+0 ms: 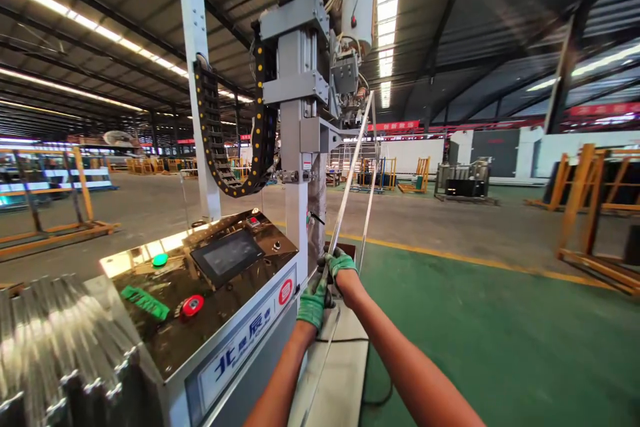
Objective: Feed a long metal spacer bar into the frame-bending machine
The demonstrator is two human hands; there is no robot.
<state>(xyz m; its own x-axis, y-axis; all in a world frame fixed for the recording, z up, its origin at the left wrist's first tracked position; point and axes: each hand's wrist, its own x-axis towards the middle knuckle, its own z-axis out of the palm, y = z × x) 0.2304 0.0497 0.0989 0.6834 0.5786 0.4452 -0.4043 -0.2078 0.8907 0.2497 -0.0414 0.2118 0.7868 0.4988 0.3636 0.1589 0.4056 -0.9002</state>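
The thin metal strip [350,173] you are handling runs slanted from your hands up to the machine head [350,80], where its upper end meets the fittings beside the white canister [358,3]. A second strip [369,180] leans just beside it, joining it at the top. Your left hand [313,303], in a green glove, is clenched around the strip's lower part, and your right hand [340,262], gloved the same, grips it slightly higher, the two hands nearly touching. Below them lies a pale flat plate [340,373] at the foot of the grey column [294,147]. To your left stands the control console [200,280] with its dark screen [227,255], a green lamp [160,259] and a red stop button [192,305]. A black cable chain [215,140] hangs behind it. Green floor [500,333] spreads to your right.
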